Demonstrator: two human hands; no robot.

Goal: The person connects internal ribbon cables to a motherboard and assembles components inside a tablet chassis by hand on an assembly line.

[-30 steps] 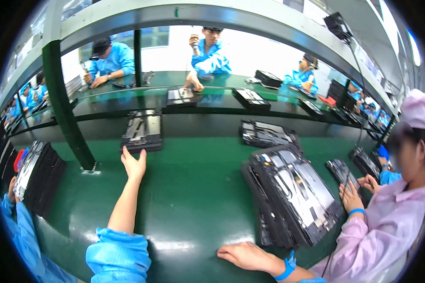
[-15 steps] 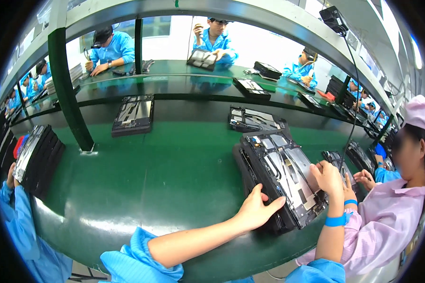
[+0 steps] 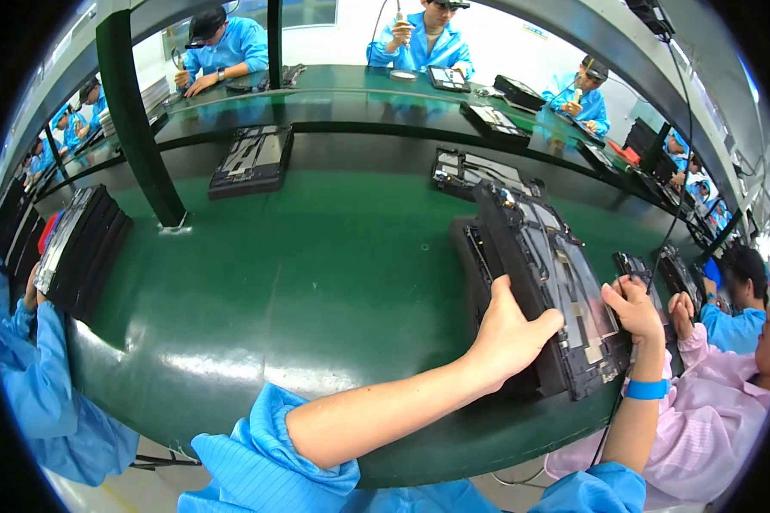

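A black foam tray (image 3: 535,274) with an opened flat electronic device (image 3: 565,278) in it is tilted up off the black tray stack (image 3: 470,256) below. The device shows silvery plates, dark cables and small circuit parts. My left hand (image 3: 513,333) is closed on the tray's left edge, thumb over the top and fingers partly hidden along the side. At the right edge, my right hand (image 3: 637,312), below a blue wristband (image 3: 648,390), has its fingers curled around the rim; some fingertips are hidden.
Another loaded tray (image 3: 488,173) lies just behind, and one (image 3: 250,162) farther left. A tray stack (image 3: 83,252) stands at the left, by a neighbour's hands. A green post (image 3: 137,120) rises from the table. A co-worker in pink (image 3: 701,402) sits close at right; a cable (image 3: 680,162) hangs there.
The upper tray has risen and tilted away from the stack. My right hand has moved from over the device to the tray's right edge. The whole view has shifted.
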